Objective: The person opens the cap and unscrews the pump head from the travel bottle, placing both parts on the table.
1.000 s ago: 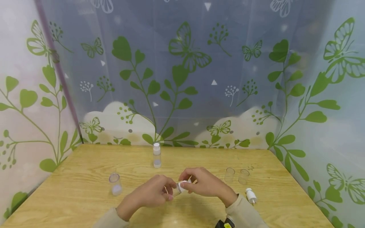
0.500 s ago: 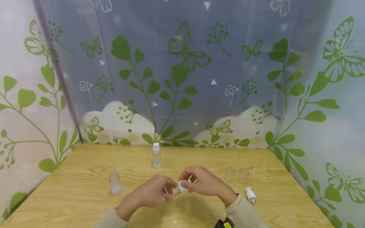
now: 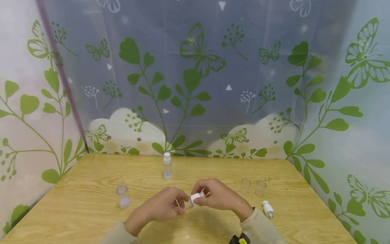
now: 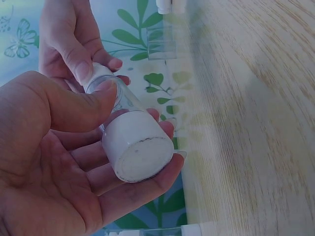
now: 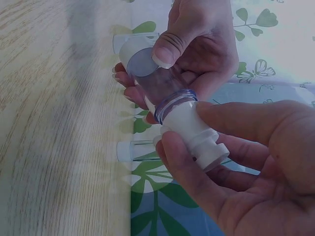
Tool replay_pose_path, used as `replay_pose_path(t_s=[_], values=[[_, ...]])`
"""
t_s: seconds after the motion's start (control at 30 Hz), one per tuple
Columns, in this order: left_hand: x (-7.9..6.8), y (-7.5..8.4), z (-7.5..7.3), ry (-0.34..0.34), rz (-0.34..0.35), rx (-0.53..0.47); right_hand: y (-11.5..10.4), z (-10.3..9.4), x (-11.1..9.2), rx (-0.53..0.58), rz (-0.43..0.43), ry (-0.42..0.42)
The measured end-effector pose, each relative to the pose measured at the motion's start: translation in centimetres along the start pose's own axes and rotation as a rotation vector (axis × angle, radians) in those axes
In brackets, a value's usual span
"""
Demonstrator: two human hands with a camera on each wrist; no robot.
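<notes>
My left hand (image 3: 164, 205) grips a small clear pump bottle (image 5: 160, 86), thumb along its side and fingers under its white base (image 4: 140, 150). The bottle is tilted above the table, its neck end toward my right hand (image 3: 217, 196). Thumb and fingers of that hand pinch the white pump head (image 5: 189, 128), which sits on the bottle's neck. In the right wrist view a clear bluish rim shows just below the pump head. I cannot tell how tightly the two parts are joined.
On the wooden table (image 3: 91, 217), a bottle with a white pump head (image 3: 167, 166) stands at the back. An open clear bottle (image 3: 123, 197) is at left. To the right are two clear covers (image 3: 245, 188) and a loose white pump head (image 3: 268, 209) lying down. Printed curtains surround the table.
The fingers of my right hand have shifted slightly on the pump head, and more of its white side shows. My left hand and the bottle stay nearly in place.
</notes>
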State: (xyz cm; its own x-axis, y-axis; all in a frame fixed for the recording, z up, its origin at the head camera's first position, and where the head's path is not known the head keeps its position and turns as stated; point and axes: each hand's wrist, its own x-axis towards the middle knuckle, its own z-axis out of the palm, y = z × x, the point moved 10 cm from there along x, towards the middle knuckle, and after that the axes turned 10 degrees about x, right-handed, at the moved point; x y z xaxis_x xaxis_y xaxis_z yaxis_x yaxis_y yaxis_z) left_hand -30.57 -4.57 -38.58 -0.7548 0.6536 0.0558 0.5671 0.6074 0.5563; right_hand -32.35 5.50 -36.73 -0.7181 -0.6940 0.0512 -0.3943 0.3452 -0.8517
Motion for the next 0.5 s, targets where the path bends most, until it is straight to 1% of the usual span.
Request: replay_pose_path(t_s=[0.13, 0.5], values=[[-0.04, 0.01, 0.02, 0.002, 0.003, -0.001, 0.06, -0.15, 0.06, -0.031, -0.004, 0.013], [0.00, -0.11, 0.05, 0.001, 0.004, -0.021, -0.01, -0.32, 0.09, -0.019, -0.017, 0.038]])
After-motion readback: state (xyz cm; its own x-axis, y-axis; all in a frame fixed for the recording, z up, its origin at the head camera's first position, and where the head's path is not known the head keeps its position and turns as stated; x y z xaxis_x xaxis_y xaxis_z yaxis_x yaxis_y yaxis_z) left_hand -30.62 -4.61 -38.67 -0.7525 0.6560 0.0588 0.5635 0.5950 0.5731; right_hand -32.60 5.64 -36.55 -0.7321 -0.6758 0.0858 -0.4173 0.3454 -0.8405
